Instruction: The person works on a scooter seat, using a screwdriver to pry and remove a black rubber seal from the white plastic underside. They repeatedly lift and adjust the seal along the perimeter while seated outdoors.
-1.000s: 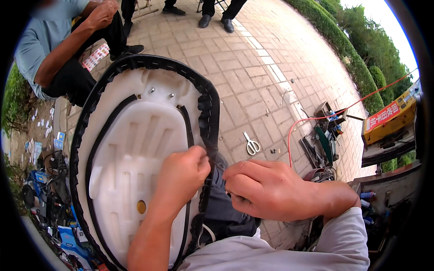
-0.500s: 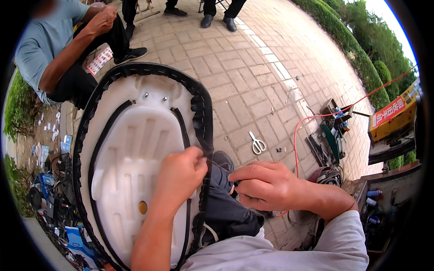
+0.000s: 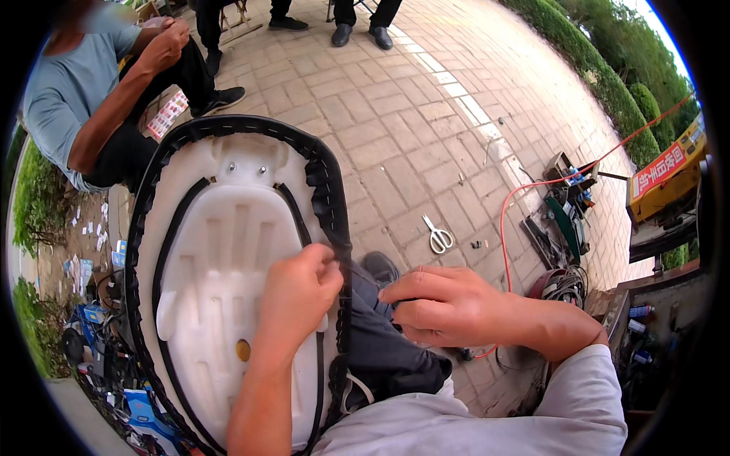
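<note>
Working at the right-hand rim of an upturned seat shell [image 3: 209,292], white underside facing up, set in front of the person, just left of the dark trousers [image 3: 391,368]. Black cover edge [image 3: 332,201] folded over the rim all round, bunched in pleats; two metal studs [image 3: 247,169] near the far end.

Left hand [image 3: 300,283]: forearm across the shell, fingers curled inward at the rim. Cannot tell what, if anything, they grip. Right hand [image 3: 433,304]: just outside the rim, fingers bent, thumb side turned away; contents hidden. Possibly a thin dark strand between the hands; too fine to confirm.

Technique (judgement): brace the shell with the left forearm so it does not rock; hold the left fingertips close to the fold; pull evenly with the right, in line with the rim, as a sharp tug could tear the cover. Smooth pleats before fixing tension.

Surroundings: pale-handled scissors [image 3: 436,234] on the paving [image 3: 395,190], beyond the right hand; red hose [image 3: 503,228] farther right, best left clear of the elbow.
</note>
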{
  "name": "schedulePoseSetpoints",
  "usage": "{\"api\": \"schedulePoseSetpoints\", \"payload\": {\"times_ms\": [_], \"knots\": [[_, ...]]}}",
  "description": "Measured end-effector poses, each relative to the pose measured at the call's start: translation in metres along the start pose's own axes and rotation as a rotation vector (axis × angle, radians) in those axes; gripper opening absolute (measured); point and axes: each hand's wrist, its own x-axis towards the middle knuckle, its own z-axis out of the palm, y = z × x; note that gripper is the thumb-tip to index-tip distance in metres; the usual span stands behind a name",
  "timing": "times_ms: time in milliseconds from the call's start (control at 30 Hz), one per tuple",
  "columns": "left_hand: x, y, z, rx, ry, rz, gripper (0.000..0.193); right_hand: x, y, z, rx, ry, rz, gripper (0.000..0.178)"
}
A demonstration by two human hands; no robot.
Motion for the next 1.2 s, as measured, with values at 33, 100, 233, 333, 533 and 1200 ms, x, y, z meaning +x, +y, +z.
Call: {"api": "schedulePoseSetpoints", "payload": {"times_ms": [33, 100, 233, 333, 533, 1200], "knots": [[0.001, -0.001, -0.002, 0.021, 0.0, -0.001, 0.014, -0.005, 0.01, 0.005, 0.02, 0.007, -0.033, 0.025], [0.005, 0.002, -0.002, 0.019, 0.007, -0.003, 0.013, -0.013, 0.029, 0.008, 0.063, 0.034, -0.083, 0.025], [0.003, -0.001, -0.004, -0.027, -0.001, -0.011, 0.012, -0.024, 0.041, 0.016, 0.127, 0.108, -0.129, 0.025], [0.004, 0.001, -0.005, 0.014, -0.015, -0.035, 0.018, -0.028, 0.039, 0.018, 0.127, 0.133, -0.116, 0.024], [0.003, 0.02, -0.009, -0.027, -0.109, -0.13, 0.021, -0.019, 0.002, -0.007, 0.117, 0.089, 0.167, 0.027], [0.004, 0.001, -0.002, 0.027, -0.037, -0.018, 0.017, -0.041, 0.019, 0.011, 0.077, -0.02, 0.233, 0.042]]}}
